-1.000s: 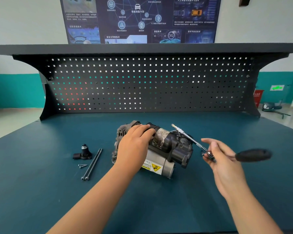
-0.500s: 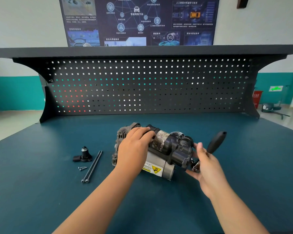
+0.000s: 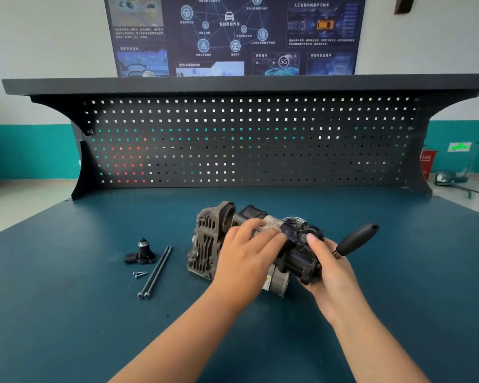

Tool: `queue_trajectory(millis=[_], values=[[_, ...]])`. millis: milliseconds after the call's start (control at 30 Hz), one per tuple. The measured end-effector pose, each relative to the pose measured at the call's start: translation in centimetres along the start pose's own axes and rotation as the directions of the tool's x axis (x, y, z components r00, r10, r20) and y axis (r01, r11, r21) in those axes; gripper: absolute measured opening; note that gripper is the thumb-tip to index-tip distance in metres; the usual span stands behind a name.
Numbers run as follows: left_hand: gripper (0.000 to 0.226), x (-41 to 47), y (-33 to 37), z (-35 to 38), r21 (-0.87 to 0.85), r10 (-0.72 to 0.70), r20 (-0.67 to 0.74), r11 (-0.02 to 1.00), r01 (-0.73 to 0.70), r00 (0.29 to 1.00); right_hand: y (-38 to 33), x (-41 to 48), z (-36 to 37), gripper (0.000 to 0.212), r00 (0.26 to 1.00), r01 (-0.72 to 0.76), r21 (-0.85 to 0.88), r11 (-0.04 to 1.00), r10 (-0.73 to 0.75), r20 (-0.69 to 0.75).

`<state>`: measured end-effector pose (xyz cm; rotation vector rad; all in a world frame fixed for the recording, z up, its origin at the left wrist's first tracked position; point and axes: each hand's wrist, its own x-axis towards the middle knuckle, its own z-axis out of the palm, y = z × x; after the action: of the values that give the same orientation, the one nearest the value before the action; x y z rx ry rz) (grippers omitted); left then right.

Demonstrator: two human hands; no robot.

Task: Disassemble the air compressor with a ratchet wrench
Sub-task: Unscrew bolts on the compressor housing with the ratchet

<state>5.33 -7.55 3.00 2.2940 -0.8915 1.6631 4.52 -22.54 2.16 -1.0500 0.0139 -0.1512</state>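
Observation:
The air compressor (image 3: 208,239), grey ribbed metal on its left and black plastic on its right, lies on the dark teal bench (image 3: 67,313). My left hand (image 3: 249,255) rests across its top with the fingers stretched out, slightly blurred. My right hand (image 3: 329,269) holds the compressor's black right end, thumb on top, and also holds the ratchet wrench, whose black handle (image 3: 357,239) sticks up to the right. The wrench's head is hidden behind my hand.
Left of the compressor lie two long black bolts (image 3: 156,272), two small screws (image 3: 140,274) and a small black fitting (image 3: 142,252). A black pegboard (image 3: 246,139) with a shelf on top closes off the bench's back.
My left hand has slid right along the compressor's top and its fingers have flattened. My right hand swung the wrench in from the right and now grasps the compressor's black end.

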Motion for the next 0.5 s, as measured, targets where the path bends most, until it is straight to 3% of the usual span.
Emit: queue_trajectory(millis=[167,300,367,500], values=[[0.015,-1.2,1.6,-0.5,-0.156,-0.012,-0.086,0.988,-0.001,0.996,0.0,0.3,-0.3,0.019,1.000,0.000,-0.009,1.000,0.000,0.010],[0.015,-3.0,1.1,-2.3,-0.230,-0.251,-0.016,0.943,0.240,0.968,0.0,1.1,-0.6,0.005,1.000,-0.009,-0.046,0.999,0.008,-0.008],[0.011,-4.0,-0.4,-3.8,-0.249,-0.452,0.029,0.861,0.445,0.891,-0.1,1.5,-0.6,0.007,1.000,-0.012,-0.049,0.999,0.011,-0.017],[0.015,-6.4,-5.6,-6.5,-0.282,-0.782,0.086,0.575,0.768,0.617,0.0,2.0,-0.6,0.011,0.999,-0.013,-0.013,1.000,0.012,-0.045]])
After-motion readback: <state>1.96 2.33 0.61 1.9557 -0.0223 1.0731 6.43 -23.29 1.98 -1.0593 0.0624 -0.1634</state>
